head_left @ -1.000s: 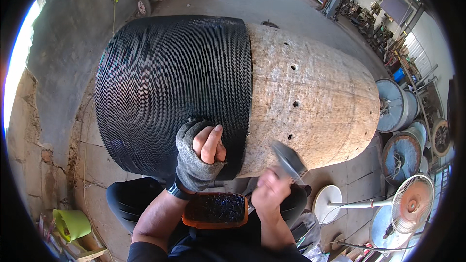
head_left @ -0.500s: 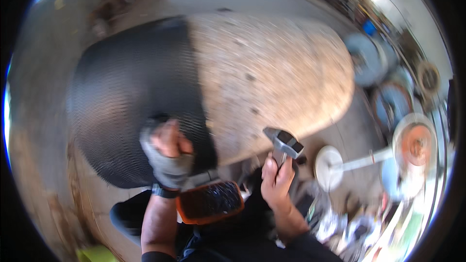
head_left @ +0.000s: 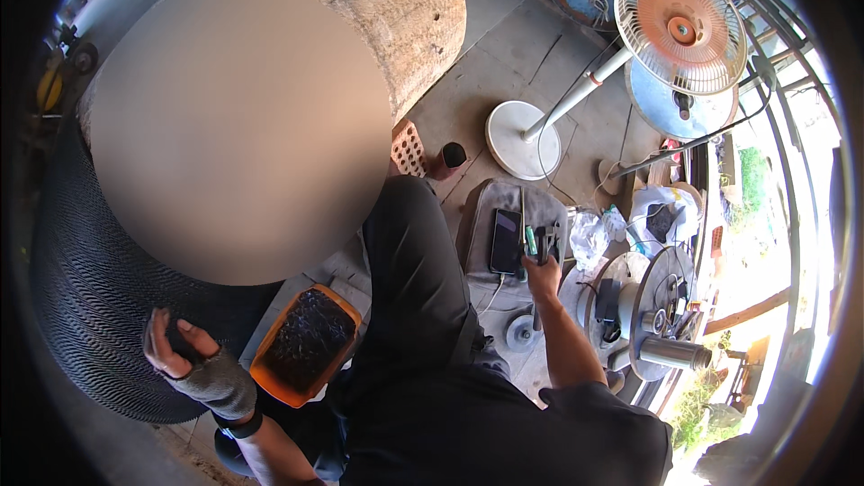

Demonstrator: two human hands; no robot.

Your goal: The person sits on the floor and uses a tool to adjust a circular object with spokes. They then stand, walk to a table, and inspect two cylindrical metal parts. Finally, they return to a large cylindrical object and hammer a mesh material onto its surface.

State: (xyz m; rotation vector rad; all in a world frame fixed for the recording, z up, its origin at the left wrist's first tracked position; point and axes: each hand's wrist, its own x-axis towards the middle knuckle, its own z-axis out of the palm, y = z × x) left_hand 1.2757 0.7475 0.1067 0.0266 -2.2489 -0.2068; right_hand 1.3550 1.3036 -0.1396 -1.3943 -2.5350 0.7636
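My right hand (head_left: 543, 277) is closed round a hammer (head_left: 546, 239), over a padded seat at the right; the fingers partly hide the tool. A dark phone (head_left: 506, 240) lies beside it with a cable attached, along with a small green object (head_left: 531, 241). On the left, my left hand (head_left: 187, 362), in a grey fingerless glove, hovers at the black ridged sheet (head_left: 99, 306) with fingers apart and nothing visible in them. That sheet covers part of a large rounded wooden form (head_left: 409, 13). An orange tray (head_left: 265, 369) of small dark pieces, perhaps nails, sits by my leg.
A smooth blurred oval hides much of the wooden form. A white standing fan (head_left: 522, 139), a perforated brick (head_left: 409, 149) and a dark cup-like container (head_left: 448, 160) stand ahead. Metal reels (head_left: 661, 315) and plastic bags (head_left: 666, 216) crowd the right side.
The view has swung to the right. My right hand has carried the hammer from beside the wooden form to the padded seat. My left hand's fingers have opened from a closed grip.
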